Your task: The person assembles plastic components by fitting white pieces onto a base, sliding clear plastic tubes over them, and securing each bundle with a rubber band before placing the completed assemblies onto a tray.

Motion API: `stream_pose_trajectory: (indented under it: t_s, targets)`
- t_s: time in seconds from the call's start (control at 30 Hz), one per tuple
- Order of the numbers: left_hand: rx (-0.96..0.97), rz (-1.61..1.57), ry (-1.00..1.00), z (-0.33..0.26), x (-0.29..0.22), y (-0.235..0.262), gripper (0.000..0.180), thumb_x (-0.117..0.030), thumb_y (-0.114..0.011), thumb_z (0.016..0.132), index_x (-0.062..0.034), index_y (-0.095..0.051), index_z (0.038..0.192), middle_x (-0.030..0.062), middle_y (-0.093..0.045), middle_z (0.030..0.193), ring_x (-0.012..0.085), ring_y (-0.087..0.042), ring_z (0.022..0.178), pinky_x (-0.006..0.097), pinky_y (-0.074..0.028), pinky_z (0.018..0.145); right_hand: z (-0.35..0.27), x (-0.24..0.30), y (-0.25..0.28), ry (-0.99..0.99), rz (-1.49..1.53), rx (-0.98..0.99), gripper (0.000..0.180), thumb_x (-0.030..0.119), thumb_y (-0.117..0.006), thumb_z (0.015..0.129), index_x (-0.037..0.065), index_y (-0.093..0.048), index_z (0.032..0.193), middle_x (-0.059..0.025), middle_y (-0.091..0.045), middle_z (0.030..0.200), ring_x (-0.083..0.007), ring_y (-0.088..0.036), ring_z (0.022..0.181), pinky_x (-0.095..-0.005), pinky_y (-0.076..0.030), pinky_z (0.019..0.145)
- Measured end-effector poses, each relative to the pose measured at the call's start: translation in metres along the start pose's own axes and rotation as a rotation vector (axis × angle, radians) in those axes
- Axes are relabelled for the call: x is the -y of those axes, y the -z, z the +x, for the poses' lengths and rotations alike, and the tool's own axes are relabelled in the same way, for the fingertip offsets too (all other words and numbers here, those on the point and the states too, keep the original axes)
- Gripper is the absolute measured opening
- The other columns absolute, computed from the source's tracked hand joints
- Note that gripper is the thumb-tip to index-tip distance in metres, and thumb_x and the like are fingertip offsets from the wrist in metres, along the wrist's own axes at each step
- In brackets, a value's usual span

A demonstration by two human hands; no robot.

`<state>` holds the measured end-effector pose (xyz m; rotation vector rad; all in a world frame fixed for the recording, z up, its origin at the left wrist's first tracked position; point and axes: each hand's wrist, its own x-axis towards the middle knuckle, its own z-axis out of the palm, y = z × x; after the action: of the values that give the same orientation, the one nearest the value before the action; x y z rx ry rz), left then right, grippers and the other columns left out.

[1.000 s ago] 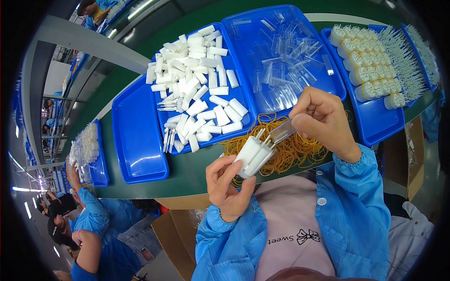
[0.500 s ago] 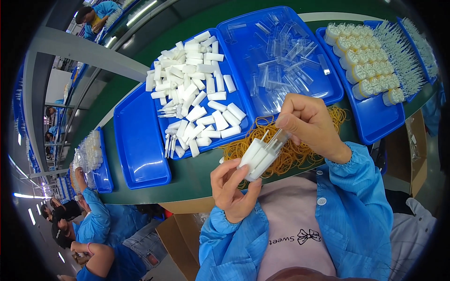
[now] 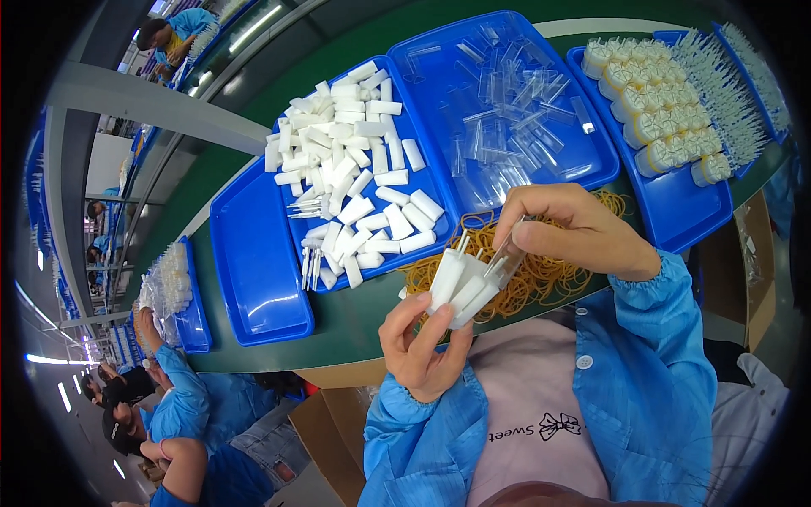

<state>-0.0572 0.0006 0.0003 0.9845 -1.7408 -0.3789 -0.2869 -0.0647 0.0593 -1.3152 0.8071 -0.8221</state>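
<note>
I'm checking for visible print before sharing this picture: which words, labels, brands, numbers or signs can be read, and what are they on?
Pale pink shirt: one short dark word, legible though upside down, beside a drawn bow; wording withheld.
Black cap at lower left: any marking is too small to read.
Held white parts: no readable text.
Blue trays: no readable text.

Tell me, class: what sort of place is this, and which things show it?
Probably a factory assembly floor: the left hand holds a cluster of white blocks, a blue tray is heaped with similar ones, and a co-worker in blue is nearby.
</note>
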Motion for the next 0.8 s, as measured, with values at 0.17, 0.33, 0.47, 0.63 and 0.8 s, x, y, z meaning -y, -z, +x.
stream_pose_trajectory:
  t_s: [0.17, 0.33, 0.47, 0.63, 0.8]
  targets:
    - [0.063, 0.164, -0.022, 0.007, -0.008, 0.001, 0.043, 0.003, -0.072, 0.065, -0.0045, -0.064, 0.107, 0.0149, -0.051, 0.111, 0.0258, -0.057, 0.097, 0.032, -0.050, 0.079, -0.002, 0.003, -0.005, 0.141, -0.195, -0.107, 0.018, 0.016, -0.054, 0.088, 0.000, -0.063, 0.088, -0.0068, -0.059, 0.080, -0.0164, -0.052, 0.077, -0.0290, -0.041, 0.070]
    - [0.082, 0.180, 0.043, 0.016, -0.014, -0.002, 0.048, 0.002, -0.075, 0.060, -0.0054, -0.066, 0.106, 0.0124, -0.052, 0.107, 0.0239, -0.057, 0.091, 0.031, -0.049, 0.076, -0.002, -0.001, -0.014, 0.358, -0.466, -0.230, 0.016, 0.017, -0.059, 0.085, 0.001, -0.061, 0.084, -0.0094, -0.058, 0.077, -0.0241, -0.053, 0.073, -0.0345, -0.039, 0.068]
    - [0.027, 0.087, 0.061, 0.014, -0.013, -0.007, 0.048, -0.002, -0.080, 0.058, -0.0066, -0.068, 0.104, 0.0098, -0.054, 0.104, 0.0221, -0.057, 0.087, 0.030, -0.049, 0.072, -0.001, -0.002, -0.016, 0.397, -0.471, -0.269, 0.014, 0.016, -0.059, 0.085, 0.002, -0.060, 0.082, -0.0088, -0.056, 0.075, -0.0240, -0.051, 0.072, -0.0346, -0.038, 0.067]
    - [-0.014, 0.090, 0.013, 0.013, -0.009, -0.008, 0.046, -0.003, -0.081, 0.057, -0.0074, -0.069, 0.101, 0.0092, -0.054, 0.103, 0.0218, -0.057, 0.087, 0.029, -0.049, 0.071, 0.001, 0.000, -0.016, 0.400, -0.454, -0.241, 0.015, 0.017, -0.058, 0.085, 0.003, -0.060, 0.082, -0.0088, -0.056, 0.076, -0.0238, -0.050, 0.072, -0.0347, -0.037, 0.067]
    - [-0.012, 0.089, -0.019, 0.015, -0.007, -0.008, 0.043, -0.002, -0.079, 0.058, -0.0086, -0.070, 0.099, 0.0086, -0.054, 0.103, 0.0216, -0.057, 0.086, 0.029, -0.048, 0.071, 0.004, -0.001, -0.014, 0.300, -0.426, -0.119, 0.013, 0.013, -0.057, 0.083, 0.003, -0.063, 0.087, -0.0072, -0.059, 0.079, -0.0197, -0.052, 0.074, -0.0322, -0.039, 0.070]
